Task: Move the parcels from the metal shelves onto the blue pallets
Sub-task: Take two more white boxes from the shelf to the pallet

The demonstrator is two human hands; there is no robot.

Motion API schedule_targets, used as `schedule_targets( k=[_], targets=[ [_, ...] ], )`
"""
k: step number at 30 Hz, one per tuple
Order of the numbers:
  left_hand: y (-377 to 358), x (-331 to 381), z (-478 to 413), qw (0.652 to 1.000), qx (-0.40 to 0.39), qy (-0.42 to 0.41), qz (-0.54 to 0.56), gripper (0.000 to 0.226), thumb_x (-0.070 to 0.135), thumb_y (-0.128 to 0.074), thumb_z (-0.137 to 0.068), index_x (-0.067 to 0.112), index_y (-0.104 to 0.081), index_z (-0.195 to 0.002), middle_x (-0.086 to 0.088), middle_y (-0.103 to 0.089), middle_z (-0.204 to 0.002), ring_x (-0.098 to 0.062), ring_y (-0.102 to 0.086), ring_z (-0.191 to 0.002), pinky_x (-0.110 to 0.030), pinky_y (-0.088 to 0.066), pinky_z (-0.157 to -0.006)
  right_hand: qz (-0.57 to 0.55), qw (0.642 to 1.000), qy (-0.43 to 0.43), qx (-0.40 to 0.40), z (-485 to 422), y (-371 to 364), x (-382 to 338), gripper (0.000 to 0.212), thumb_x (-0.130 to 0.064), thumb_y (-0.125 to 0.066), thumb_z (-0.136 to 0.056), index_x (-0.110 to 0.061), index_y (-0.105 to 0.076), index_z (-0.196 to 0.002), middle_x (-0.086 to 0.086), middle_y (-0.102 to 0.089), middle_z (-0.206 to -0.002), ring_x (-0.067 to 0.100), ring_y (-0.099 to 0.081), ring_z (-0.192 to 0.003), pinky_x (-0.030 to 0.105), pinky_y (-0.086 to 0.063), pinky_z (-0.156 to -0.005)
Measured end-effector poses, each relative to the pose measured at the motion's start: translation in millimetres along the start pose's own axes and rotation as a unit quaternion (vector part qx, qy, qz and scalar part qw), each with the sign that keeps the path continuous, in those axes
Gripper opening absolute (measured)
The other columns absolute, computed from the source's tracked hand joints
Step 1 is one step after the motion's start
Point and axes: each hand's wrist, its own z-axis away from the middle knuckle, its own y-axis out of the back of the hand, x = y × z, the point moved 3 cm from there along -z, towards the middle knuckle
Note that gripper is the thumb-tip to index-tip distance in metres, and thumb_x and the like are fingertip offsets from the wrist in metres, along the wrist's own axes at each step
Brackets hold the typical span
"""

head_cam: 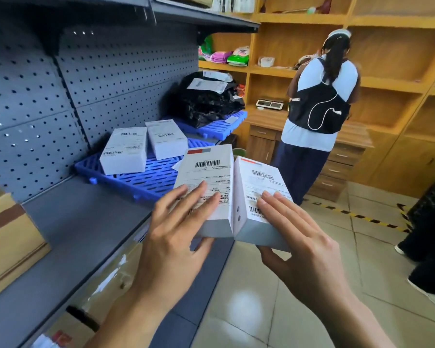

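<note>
My left hand [172,237] holds a white labelled parcel [209,169], fingers on its top and thumb underneath. My right hand [304,244] holds a second white parcel [258,182] the same way; the two boxes touch side by side in the air past the shelf's front edge. A blue pallet [148,182] lies on the grey metal shelf [86,229] just beyond, carrying two more white parcels [124,150] [166,138]. A farther blue pallet [216,126] holds black bagged parcels [206,99].
A cardboard box [8,237] sits on the shelf at the left. More boxes lie on the lower shelf [106,280]. A person with a black backpack [317,106] stands at wooden shelving and a desk [266,119] on the right. Tiled floor with hazard tape [357,216] lies below.
</note>
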Motion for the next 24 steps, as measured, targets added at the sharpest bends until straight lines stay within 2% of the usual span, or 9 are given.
schedule_targets(
  k=[5, 8, 12, 15, 19, 24],
  targets=[
    [-34, 10, -32, 0.999, 0.016, 0.025, -0.018, 0.077, 0.004, -0.090, -0.066, 0.018, -0.063, -0.137, 0.003, -0.056, -0.146, -0.030, -0.051, -0.132, -0.037, -0.038, -0.116, -0.005, 1.000, 0.022, -0.008, -29, 0, 50, 0.077, -0.025, -0.085, -0.078, -0.033, -0.053, -0.148, -0.020, -0.045, -0.155, 0.002, -0.039, -0.147, 0.017, -0.034, -0.111],
    [-58, 24, -51, 0.999, 0.008, 0.029, -0.023, 0.076, 0.006, -0.091, -0.066, 0.019, -0.064, -0.136, 0.004, -0.056, -0.146, -0.029, -0.051, -0.132, -0.032, -0.035, -0.117, -0.028, 0.999, 0.037, 0.013, -44, 4, 80, 0.062, -0.029, -0.071, -0.085, -0.030, -0.058, -0.145, -0.017, -0.049, -0.153, 0.006, -0.045, -0.145, 0.018, -0.040, -0.110],
    [-86, 38, -76, 0.999, 0.011, 0.043, -0.029, 0.076, 0.007, -0.091, -0.067, 0.020, -0.064, -0.136, 0.005, -0.056, -0.146, -0.029, -0.051, -0.132, -0.028, -0.034, -0.117, -0.037, 0.998, 0.047, 0.017, -60, 8, 117, 0.056, -0.033, -0.063, -0.087, -0.025, -0.061, -0.142, -0.014, -0.052, -0.152, 0.009, -0.047, -0.144, 0.013, -0.035, -0.112],
    [-108, 48, -95, 0.998, 0.022, 0.041, -0.029, 0.075, 0.006, -0.091, -0.067, 0.020, -0.064, -0.136, 0.004, -0.057, -0.146, -0.029, -0.051, -0.132, -0.031, -0.037, -0.115, -0.040, 0.997, 0.058, 0.015, -73, 11, 145, 0.056, -0.032, -0.067, -0.087, -0.025, -0.061, -0.142, -0.014, -0.053, -0.152, 0.009, -0.047, -0.144, 0.014, -0.036, -0.111],
    [-130, 55, -113, 0.997, 0.025, 0.048, -0.049, 0.077, 0.004, -0.091, -0.065, 0.020, -0.064, -0.136, 0.005, -0.056, -0.146, -0.029, -0.051, -0.133, -0.027, -0.034, -0.117, -0.049, 0.995, 0.081, 0.026, -89, 8, 175, 0.062, -0.024, -0.080, -0.080, -0.024, -0.063, -0.140, -0.012, -0.056, -0.150, 0.010, -0.050, -0.142, 0.021, -0.045, -0.105],
    [-137, 51, -132, 0.994, 0.040, 0.051, -0.083, 0.078, 0.007, -0.092, -0.064, 0.022, -0.064, -0.135, 0.007, -0.056, -0.145, -0.025, -0.049, -0.133, -0.026, -0.031, -0.117, -0.082, 0.992, 0.098, 0.016, -113, -11, 193, 0.078, -0.012, -0.089, -0.068, -0.026, -0.062, -0.141, -0.013, -0.053, -0.152, 0.009, -0.048, -0.143, 0.017, -0.039, -0.110]
  ],
)
